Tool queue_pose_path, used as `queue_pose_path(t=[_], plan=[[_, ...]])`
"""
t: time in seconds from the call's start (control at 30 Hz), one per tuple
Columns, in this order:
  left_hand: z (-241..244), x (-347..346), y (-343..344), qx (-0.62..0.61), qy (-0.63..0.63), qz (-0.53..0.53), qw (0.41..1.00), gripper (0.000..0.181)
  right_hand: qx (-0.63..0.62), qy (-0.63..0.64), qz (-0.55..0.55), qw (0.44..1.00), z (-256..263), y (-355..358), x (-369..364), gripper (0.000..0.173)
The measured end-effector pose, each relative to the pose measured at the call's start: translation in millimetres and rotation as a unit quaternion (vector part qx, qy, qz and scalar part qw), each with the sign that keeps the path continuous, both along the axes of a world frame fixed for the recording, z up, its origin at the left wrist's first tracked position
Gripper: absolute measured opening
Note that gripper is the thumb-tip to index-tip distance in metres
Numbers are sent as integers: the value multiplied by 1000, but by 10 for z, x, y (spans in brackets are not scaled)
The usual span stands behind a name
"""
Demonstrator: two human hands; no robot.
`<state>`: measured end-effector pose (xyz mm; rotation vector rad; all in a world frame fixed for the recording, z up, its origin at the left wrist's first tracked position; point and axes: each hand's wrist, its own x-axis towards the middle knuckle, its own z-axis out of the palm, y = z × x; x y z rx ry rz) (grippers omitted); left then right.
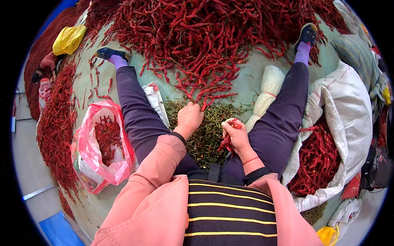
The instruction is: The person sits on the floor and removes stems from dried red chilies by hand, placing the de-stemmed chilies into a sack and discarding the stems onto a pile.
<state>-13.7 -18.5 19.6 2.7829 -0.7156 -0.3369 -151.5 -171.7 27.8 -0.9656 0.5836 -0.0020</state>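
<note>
My right hand [238, 133] is closed around a small bunch of dried red chili peppers [226, 144], whose ends stick out below the palm and above the thumb. My left hand [190, 118] is curled at the near tip of a large heap of dried red chilies [197, 40]. Its fingertips are hidden, so whether they pinch a chili I cannot tell. Beneath both hands, between my legs, lies a mound of green-brown chili stems [209, 132].
A pink-and-white plastic bag [89, 147] with some chilies stands beside my left leg. On the right, a white woven sack [354, 123] holds many chilies. A rolled white sack [264, 89] lies along my right leg. Another person [47, 66] is at the far left.
</note>
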Motion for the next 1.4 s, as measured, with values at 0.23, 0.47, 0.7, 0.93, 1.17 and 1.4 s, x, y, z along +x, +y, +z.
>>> queue_pose_path(t=[0.23, 0.47, 0.7, 0.93, 1.17, 1.4], plan=[[255, -83, 111, -55, 55, 7, 997, 15, 13, 10, 27, 999, -3, 22, 26, 12], [667, -547, 174, -163, 149, -124, 967, 12, 59, 15, 49, 997, -78, 34, 32, 12], [286, -443, 315, -83, 94, 81, 989, 20, 95, -76, 77, 990, 151, 20, 12, 5], [14, 30, -334, 1, -94, -54, 994, 23, 96, -70, 91, 989, 127, 37, 32, 5], [5, 81, -424, -43, -25, -32, 998, 21, 94, -31, 20, 995, -27, -43, 9, 10], [574, -340, -109, -139, -30, -157, 977, 8, -89, -54, -1, 995, 46, 103, 136, 15]])
